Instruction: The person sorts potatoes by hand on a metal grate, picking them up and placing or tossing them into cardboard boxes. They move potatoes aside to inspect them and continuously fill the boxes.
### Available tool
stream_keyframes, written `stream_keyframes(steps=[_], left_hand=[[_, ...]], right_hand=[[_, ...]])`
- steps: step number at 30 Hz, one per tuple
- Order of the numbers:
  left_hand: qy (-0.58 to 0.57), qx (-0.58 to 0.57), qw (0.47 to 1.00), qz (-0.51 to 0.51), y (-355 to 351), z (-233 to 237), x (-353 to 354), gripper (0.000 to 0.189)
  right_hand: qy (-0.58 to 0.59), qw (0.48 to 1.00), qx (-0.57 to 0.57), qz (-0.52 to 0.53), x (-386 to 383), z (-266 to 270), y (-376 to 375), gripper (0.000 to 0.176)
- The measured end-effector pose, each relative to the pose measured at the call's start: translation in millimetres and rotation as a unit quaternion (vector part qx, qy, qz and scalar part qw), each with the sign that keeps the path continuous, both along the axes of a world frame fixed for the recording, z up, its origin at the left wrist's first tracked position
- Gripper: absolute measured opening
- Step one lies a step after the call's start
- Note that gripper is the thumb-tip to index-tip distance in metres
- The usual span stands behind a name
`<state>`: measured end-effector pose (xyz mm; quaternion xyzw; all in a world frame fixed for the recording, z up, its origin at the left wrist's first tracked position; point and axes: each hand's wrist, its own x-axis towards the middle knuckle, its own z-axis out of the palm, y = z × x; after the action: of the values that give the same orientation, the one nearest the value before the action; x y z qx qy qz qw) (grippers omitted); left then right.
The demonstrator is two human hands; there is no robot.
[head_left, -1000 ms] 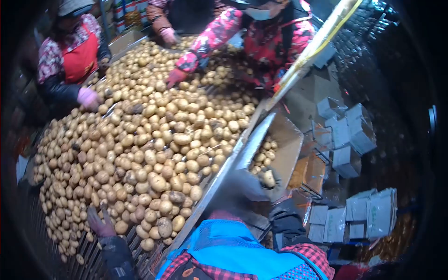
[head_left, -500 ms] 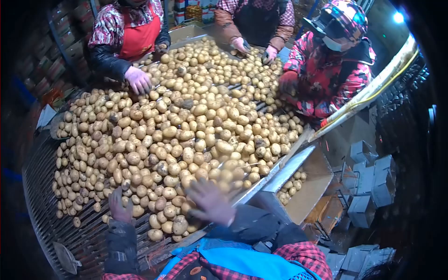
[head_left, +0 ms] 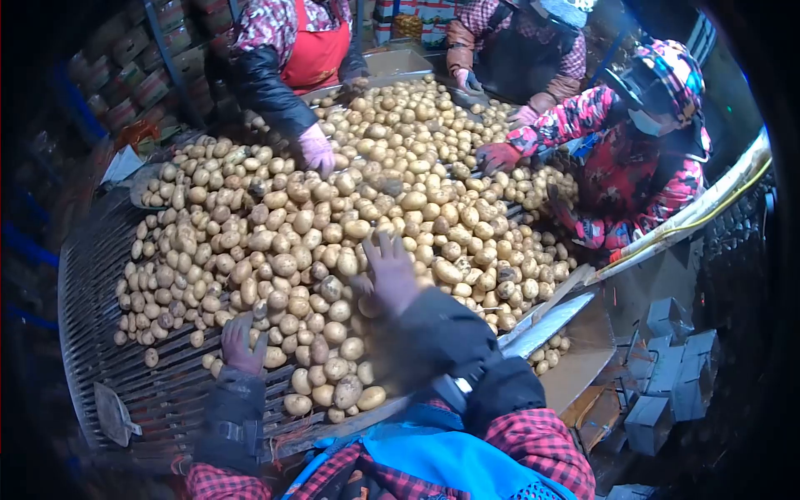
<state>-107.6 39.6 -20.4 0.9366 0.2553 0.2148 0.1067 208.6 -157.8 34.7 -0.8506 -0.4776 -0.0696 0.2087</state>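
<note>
A broad heap of potatoes (head_left: 284, 265) covers most of a slatted sorting table (head_left: 92, 287). My left hand (head_left: 242, 345) rests at the near left edge of the heap, thumb apart from the fingers, against a few potatoes. Further in, my right hand (head_left: 392, 273) reaches over the middle of the heap with fingers spread, its palm down on the potatoes. Its forearm is blurred and covers some of them. Nothing is seen gripped in either hand.
Three co-workers stand across the table; one gloved hand (head_left: 317, 150) and a red glove (head_left: 498, 157) touch potatoes. An open cardboard box (head_left: 587, 346) with potatoes adjoins the right edge. Grey boxes (head_left: 648, 423) stand lower right. A flat metal piece (head_left: 114, 414) lies on the slats.
My right hand has moved forward, away from me, over the heap. My left hand stays near the left edge. The right co-worker's red glove now reaches out onto the potatoes. The view has shifted.
</note>
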Motion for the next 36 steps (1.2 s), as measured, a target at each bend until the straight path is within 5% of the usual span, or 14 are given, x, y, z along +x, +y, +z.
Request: stream_keyframes(steps=[7,12,14,16,18,20,22,28,33,36], left_hand=[[0.003,-0.037,0.999,-0.008,-5.5,15.3,6.6,0.06],[0.028,-0.04,0.999,-0.013,-5.0,11.8,5.0,0.067],[0.034,-0.028,0.999,-0.006,-6.7,10.7,11.4,0.064],[0.036,0.029,0.998,0.03,-11.3,4.9,12.4,0.06],[0.03,0.075,0.996,0.039,-6.9,-4.9,18.3,0.058],[0.024,0.07,0.996,0.045,-6.8,-7.7,11.5,0.058],[0.033,0.071,0.995,0.056,-3.3,-13.3,10.5,0.059],[0.026,0.071,0.996,0.055,-5.7,-14.3,8.2,0.06],[0.005,0.064,0.996,0.063,-8.1,-10.0,12.2,0.06],[0.011,0.062,0.996,0.064,-8.1,-7.9,12.6,0.06]], right_hand=[[0.032,0.992,-0.065,0.104,-70.1,11.3,-62.3,0.082],[0.0,0.991,0.005,0.131,-34.3,-35.7,47.7,0.055],[0.095,0.985,-0.047,0.136,-24.5,-13.3,83.7,0.058],[0.139,0.974,0.014,0.177,-26.2,-26.3,115.6,0.079],[0.206,0.96,0.072,0.178,-44.8,-23.6,140.7,0.072],[0.043,0.996,0.053,0.063,-93.0,-24.4,147.8,0.06],[-0.032,0.987,0.106,0.113,-119.9,-35.5,136.5,0.056],[0.231,0.909,0.133,0.32,-107.9,26.2,31.1,0.046],[0.173,0.959,0.013,0.225,-67.4,7.5,12.5,0.048],[0.136,0.984,0.048,0.105,-29.2,10.6,61.6,0.035]])
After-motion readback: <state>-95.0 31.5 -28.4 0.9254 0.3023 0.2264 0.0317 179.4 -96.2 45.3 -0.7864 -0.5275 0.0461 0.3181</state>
